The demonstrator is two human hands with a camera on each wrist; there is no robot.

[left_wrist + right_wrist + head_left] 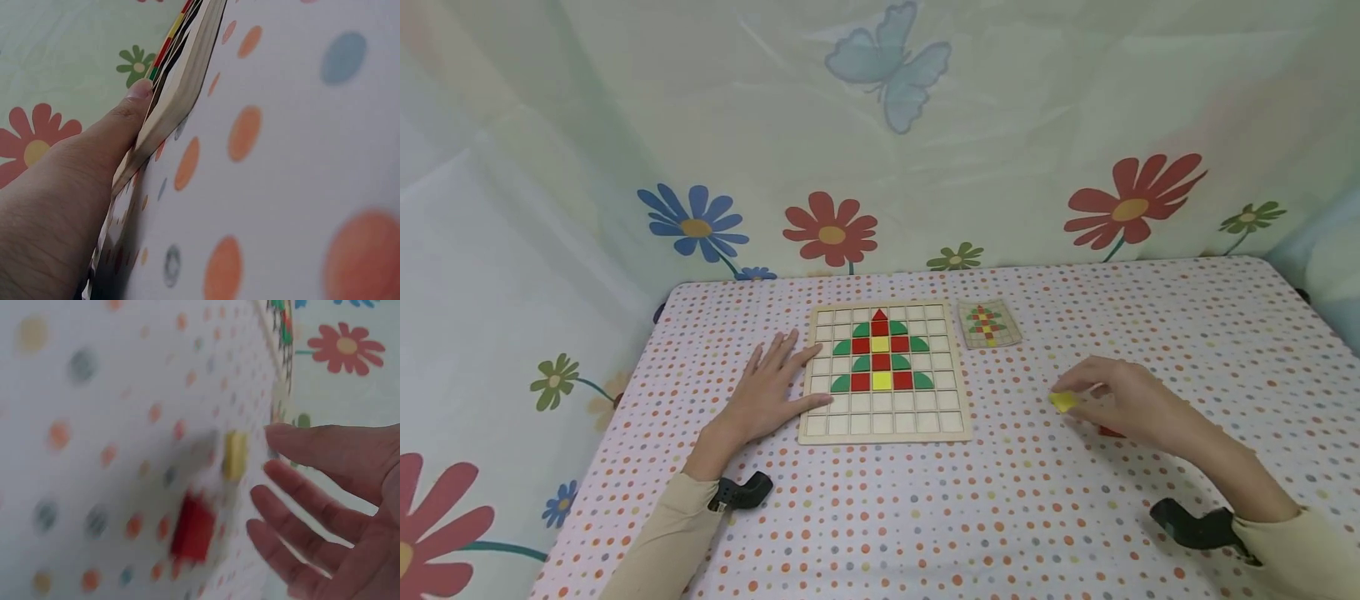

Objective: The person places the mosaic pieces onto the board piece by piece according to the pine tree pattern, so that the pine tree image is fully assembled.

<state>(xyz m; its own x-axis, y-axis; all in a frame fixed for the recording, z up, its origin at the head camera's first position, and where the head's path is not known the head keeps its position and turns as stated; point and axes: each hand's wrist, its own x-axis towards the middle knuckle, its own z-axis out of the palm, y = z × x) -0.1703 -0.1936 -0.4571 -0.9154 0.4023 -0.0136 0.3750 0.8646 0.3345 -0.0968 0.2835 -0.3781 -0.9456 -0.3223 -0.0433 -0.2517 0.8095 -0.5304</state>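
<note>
A square wooden grid board (910,425) lies on the table, with red, green and yellow tiles (880,362) forming a tree shape on it. My left hand (767,392) rests at the board's left edge, fingers spread, thumb and index finger over the rim. In the left wrist view the thumb (125,115) lies on the board's edge. My right hand (1120,400) reaches over a yellow piece (1063,402) right of the board. In the right wrist view thumb and fingers are apart, close to the yellow piece (235,455). A red piece (194,528) lies beside it, mostly hidden under the hand in the head view.
A small pattern card (990,325) with the same tree picture lies right of the board's upper corner. Dotted cloth (910,517) covers the table. A flowered curtain (1000,167) hangs behind it and along the left side. Both wrists wear black cameras (1195,525).
</note>
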